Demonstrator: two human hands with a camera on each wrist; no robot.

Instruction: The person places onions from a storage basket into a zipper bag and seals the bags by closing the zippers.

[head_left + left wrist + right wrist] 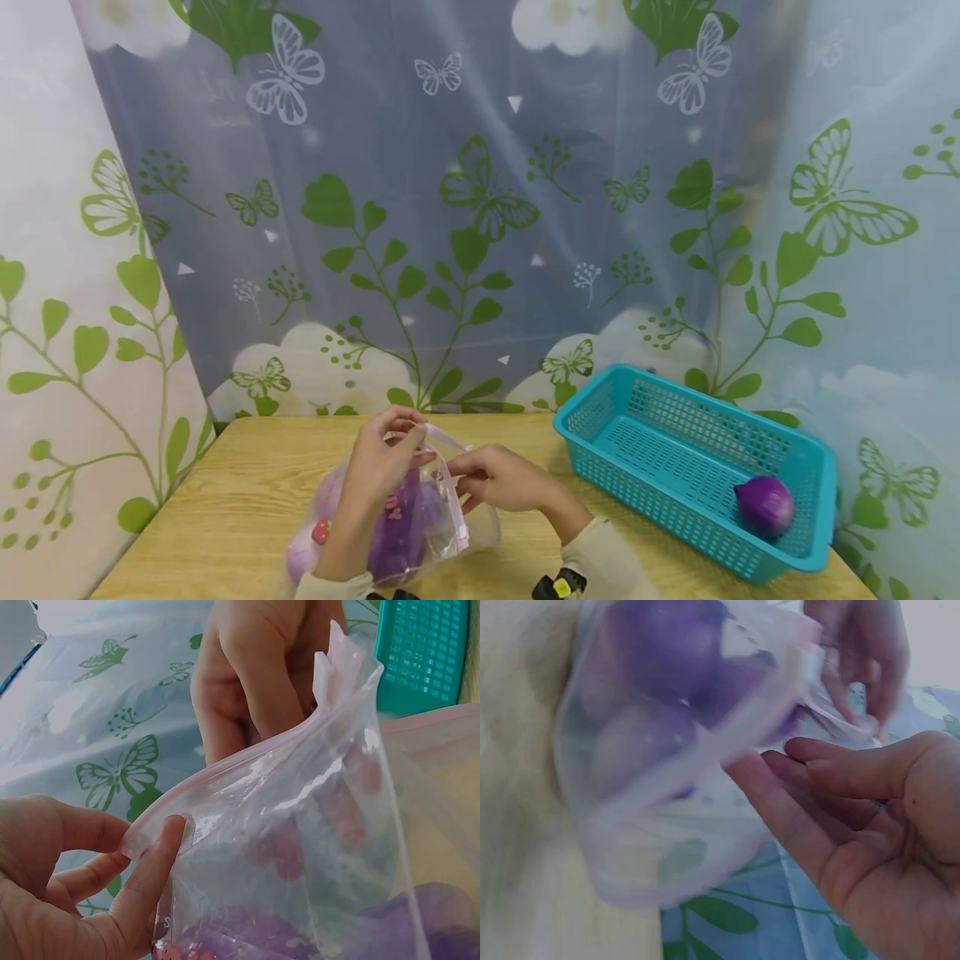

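A clear plastic zip bag (441, 546) with a pale pink zip edge stands on the table, holding several round purple things (664, 652). With thumb and fingers, my left hand (382, 462) pinches the bag's top edge at one corner, seen close in the left wrist view. My right hand (506, 479) is at the bag's mouth, its loosely bent fingers (780, 799) reaching to the zip edge. Nothing shows between that thumb and fingers in the right wrist view. Fingertips show blurred through the plastic in the left wrist view. A white zip slider (322, 679) sits near the right hand.
A turquoise plastic basket (637, 492) stands on the right of the wooden table (247, 467), with a purple onion (765, 506) at its near right end. Behind the table hangs a curtain (420, 275) printed with leaves and butterflies.
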